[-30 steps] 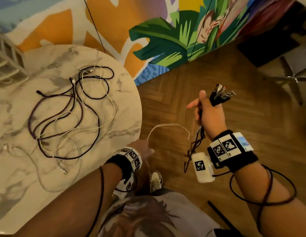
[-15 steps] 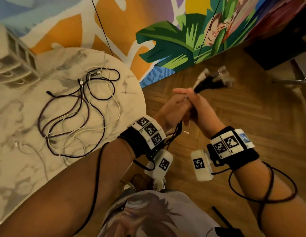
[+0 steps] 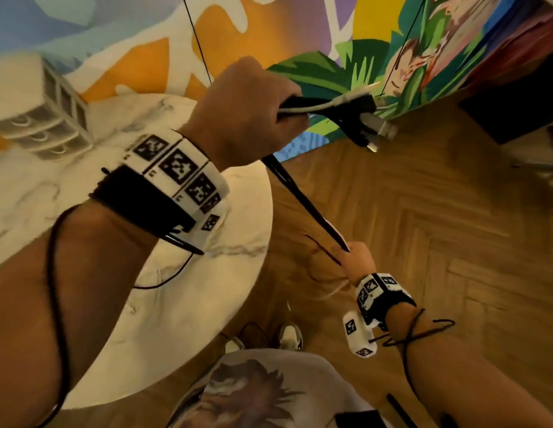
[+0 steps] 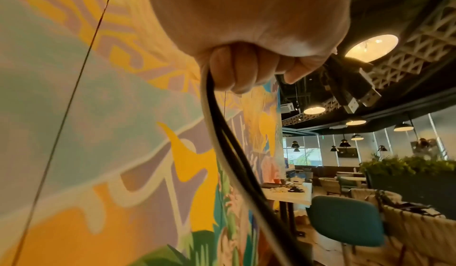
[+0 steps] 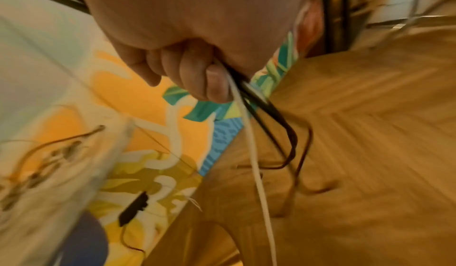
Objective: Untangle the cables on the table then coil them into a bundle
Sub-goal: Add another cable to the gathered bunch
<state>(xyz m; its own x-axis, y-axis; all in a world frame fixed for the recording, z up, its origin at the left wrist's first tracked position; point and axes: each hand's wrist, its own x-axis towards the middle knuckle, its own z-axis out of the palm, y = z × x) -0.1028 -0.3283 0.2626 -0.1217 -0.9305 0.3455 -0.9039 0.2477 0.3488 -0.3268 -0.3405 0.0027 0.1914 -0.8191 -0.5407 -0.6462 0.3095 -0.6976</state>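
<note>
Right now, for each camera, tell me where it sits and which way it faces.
Head: on the head, facing down; shows both forearms, left hand raised, right hand low, marble table.
Left wrist: along the left hand, facing up past the mural to ceiling lamps; curled fingers.
Right wrist: along the right hand, facing the wood floor; blurred.
All share the cables stretched between the fists.

A café or lounge-style public interior is shown. A large colourful mural (image 4: 98, 133) of leaves and abstract shapes is painted across the wall, and a herringbone wood floor (image 3: 423, 227) is laid below it. A round marble-topped table (image 3: 191, 304) is seen nearby. Farther off, pendant lamps (image 4: 403, 127), a teal chair (image 4: 345, 217), further tables (image 4: 286, 192), planters of greenery (image 4: 407, 165) and tall windows (image 4: 303, 153) are visible.
</note>
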